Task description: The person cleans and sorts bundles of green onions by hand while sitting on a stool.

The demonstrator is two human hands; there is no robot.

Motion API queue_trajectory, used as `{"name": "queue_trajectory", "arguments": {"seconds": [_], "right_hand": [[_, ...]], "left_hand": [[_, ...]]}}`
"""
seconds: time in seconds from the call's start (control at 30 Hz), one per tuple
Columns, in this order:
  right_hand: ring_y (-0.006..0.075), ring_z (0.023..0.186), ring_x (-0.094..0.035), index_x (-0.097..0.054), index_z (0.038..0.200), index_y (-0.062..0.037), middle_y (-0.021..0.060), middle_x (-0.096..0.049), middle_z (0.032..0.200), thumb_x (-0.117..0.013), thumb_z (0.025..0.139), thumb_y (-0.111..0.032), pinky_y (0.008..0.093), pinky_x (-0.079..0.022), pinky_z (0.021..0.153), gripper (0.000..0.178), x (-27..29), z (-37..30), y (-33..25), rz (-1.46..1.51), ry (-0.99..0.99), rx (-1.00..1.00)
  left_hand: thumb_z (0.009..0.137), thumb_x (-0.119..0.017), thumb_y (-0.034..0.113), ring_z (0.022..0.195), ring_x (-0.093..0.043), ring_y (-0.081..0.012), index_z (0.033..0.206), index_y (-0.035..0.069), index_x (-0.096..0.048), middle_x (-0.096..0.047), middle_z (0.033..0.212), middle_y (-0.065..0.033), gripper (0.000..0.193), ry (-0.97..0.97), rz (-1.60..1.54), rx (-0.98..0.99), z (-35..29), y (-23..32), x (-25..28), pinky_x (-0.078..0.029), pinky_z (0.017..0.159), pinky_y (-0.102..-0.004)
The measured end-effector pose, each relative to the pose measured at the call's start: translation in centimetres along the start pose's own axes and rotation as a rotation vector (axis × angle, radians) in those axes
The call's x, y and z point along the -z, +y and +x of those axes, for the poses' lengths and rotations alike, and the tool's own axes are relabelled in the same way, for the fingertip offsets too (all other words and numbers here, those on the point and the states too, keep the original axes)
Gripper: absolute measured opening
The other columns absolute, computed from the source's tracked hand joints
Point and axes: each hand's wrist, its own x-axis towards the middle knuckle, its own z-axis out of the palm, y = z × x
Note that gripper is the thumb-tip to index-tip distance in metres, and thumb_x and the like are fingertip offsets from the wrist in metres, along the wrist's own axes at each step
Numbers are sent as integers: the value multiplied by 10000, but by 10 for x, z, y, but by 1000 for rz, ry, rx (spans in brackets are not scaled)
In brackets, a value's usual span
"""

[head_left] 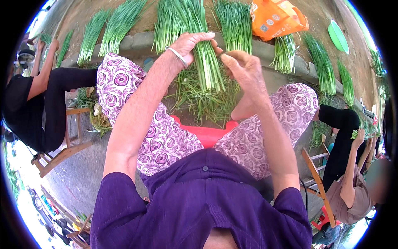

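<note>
Left hand (185, 47) is gripping a long, green-leaved, pale-stalked bundle (204, 62) above the near edge of the grey stone curb (143, 40); right hand (247, 71) is hovering beside it, fingers narrow, contents unclear. Likely handling light, bendy, bruisable; grip mid-stalk.

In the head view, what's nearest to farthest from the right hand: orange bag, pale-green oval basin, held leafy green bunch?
1. Held leafy green bunch, just left.
2. Orange bag, ahead, slightly right.
3. Pale-green oval basin, far right.
</note>
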Motion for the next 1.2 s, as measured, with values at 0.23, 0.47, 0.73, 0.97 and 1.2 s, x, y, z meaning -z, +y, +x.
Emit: {"name": "queue_trajectory", "arguments": {"seconds": [0.23, 0.47, 0.73, 0.97, 1.2], "right_hand": [[71, 547, -497, -637, 813, 30, 19, -578, 615, -652, 779, -155, 259, -417, 500, 189, -6, -3, 1, -238, -68, 101], [124, 533, -533, -629, 778, 36, 91, -590, 595, -640, 739, -163, 299, -442, 521, 203, -9, -3, 1, -411, 5, 114], [98, 563, -505, -637, 794, 44, 44, -567, 601, -622, 738, -173, 279, -424, 528, 225, -3, -1, 1, -261, -108, -42], [86, 575, -502, -650, 828, 43, 23, -582, 632, -640, 800, -226, 266, -413, 522, 270, 1, -1, -8, -184, -87, -86], [120, 740, -554, -621, 1025, 33, 63, -622, 825, -665, 807, -442, 283, -442, 637, 524, -7, 1, 4, -98, -184, -99]], "left_hand": [[820, -682, 153, 783, -664, -263, 864, -10, -627, -647, 788, -119, 178, 105, 36, -72, 2, -1, 0, -563, 677, -380], [818, -686, 152, 769, -664, -271, 869, -19, -629, -647, 782, -124, 187, 104, 18, -96, 4, -4, 0, -563, 678, -383], [816, -689, 159, 761, -661, -268, 865, -28, -629, -648, 788, -135, 203, 159, 14, -94, 1, -3, -2, -562, 684, -369], [813, -695, 169, 769, -660, -265, 894, -25, -621, -652, 801, -143, 223, 119, 31, -105, 2, -2, 3, -560, 693, -370], [826, -683, 168, 791, -656, -245, 982, 12, -598, -640, 811, -93, 237, -37, -14, -140, 1, -7, -6, -560, 722, -380]]}}
